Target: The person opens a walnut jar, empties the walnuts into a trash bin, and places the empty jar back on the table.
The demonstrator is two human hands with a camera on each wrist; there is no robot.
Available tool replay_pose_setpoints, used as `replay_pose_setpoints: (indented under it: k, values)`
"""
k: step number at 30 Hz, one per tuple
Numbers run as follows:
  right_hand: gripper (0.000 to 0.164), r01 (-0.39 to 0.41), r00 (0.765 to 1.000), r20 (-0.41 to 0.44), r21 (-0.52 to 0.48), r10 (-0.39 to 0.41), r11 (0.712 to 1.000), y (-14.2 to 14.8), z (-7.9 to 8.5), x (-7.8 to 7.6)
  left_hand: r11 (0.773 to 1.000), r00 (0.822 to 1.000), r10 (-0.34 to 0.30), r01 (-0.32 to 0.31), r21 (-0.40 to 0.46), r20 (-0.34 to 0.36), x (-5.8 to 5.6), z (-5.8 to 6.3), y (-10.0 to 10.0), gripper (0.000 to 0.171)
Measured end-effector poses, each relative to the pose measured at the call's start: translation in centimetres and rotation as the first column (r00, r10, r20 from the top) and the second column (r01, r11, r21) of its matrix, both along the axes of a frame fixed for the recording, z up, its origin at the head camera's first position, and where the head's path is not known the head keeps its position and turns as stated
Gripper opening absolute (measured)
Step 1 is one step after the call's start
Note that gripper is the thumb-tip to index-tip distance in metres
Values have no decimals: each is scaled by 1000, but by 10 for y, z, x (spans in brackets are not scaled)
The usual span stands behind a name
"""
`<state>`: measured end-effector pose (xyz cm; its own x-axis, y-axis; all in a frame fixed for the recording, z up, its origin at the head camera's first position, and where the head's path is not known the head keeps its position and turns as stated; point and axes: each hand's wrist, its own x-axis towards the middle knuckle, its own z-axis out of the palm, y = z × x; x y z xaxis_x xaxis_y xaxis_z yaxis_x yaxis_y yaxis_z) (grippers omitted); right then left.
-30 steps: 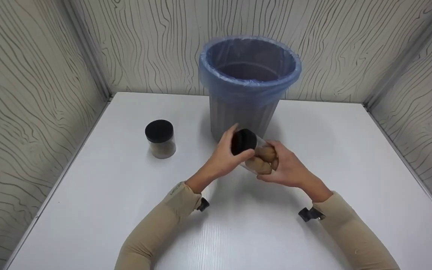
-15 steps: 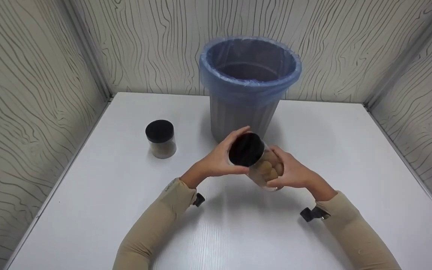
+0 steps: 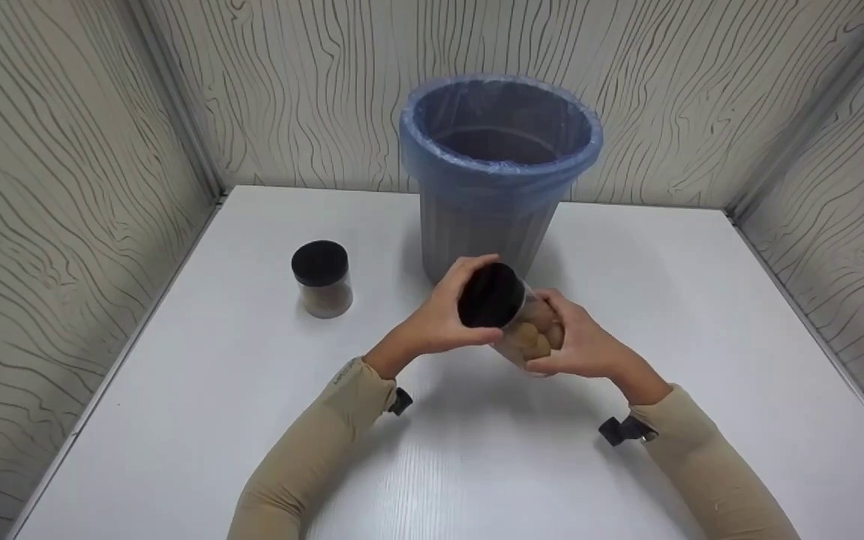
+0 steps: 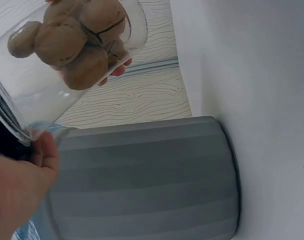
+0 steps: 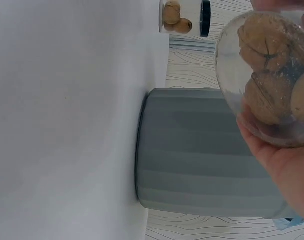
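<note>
A clear jar (image 3: pixel 518 341) of brown walnuts (image 4: pixel 62 42) is held tilted above the table in both hands. My left hand (image 3: pixel 439 311) grips its black lid (image 3: pixel 490 295), thumb and fingers on opposite sides of the rim. Lower down, my right hand (image 3: pixel 582 337) holds the jar's body near the base. Through the clear bottom, several walnuts (image 5: pixel 266 95) show in the right wrist view. The lid sits on the jar's mouth.
A second black-lidded jar (image 3: pixel 323 279) stands upright to the left; walnuts (image 5: pixel 175 19) lie inside it. Behind the hands stands a grey bin (image 3: pixel 477 232) with a blue liner (image 3: pixel 499 184). Wood-patterned panels (image 3: pixel 312 90) border the white table (image 3: pixel 199 390) at the back and sides.
The held jar has tipped and shifted slightly toward the person, its lid facing more upward. Both hands have changed their hold a little. The bin and the second jar stay put.
</note>
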<state>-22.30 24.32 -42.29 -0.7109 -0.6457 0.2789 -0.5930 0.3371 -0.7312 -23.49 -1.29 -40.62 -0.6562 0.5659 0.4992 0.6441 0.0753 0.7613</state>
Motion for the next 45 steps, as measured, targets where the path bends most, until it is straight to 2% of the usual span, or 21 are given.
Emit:
replay_pose_setpoints:
  k: [8, 12, 15, 19, 23, 27, 36, 41, 45]
  values:
    - [82, 68, 994, -92, 33, -65, 997, -14, 26, 17, 993, 994, 109, -108, -56, 5, 1, 1, 2, 89]
    - [87, 128, 986, -115, 49, -121, 991, -10, 15, 11, 987, 989, 148, -147, -63, 17, 1, 0, 4, 88]
    - [89, 161, 974, -169, 46, -152, 986, -6, 1, 3, 983, 984, 174, -172, -64, 33, 1, -1, 6, 86]
    - [88, 170, 956, -247, 24, -159, 985, -4, -6, -1, 977, 977, 208, -204, -66, 51, 1, -1, 8, 84]
    - [88, 178, 936, -310, 16, -165, 984, -4, -8, -2, 970, 968, 237, -231, -80, 77, 1, 0, 10, 83]
    - [90, 220, 901, -393, 44, -186, 975, -4, -9, -3, 961, 957, 268, -258, -96, 108, 2, 2, 11, 85]
    - [91, 259, 852, -485, 66, -196, 964, -4, -11, -5, 936, 926, 342, -319, -152, 161, 3, 2, 16, 85]
    - [90, 276, 834, -517, 84, -195, 958, -5, -12, -7, 928, 922, 356, -330, -171, 153, 2, 1, 16, 82]
    - [91, 286, 830, -519, 87, -202, 954, -4, -13, -8, 927, 919, 362, -339, -158, 153, 1, 0, 17, 81]
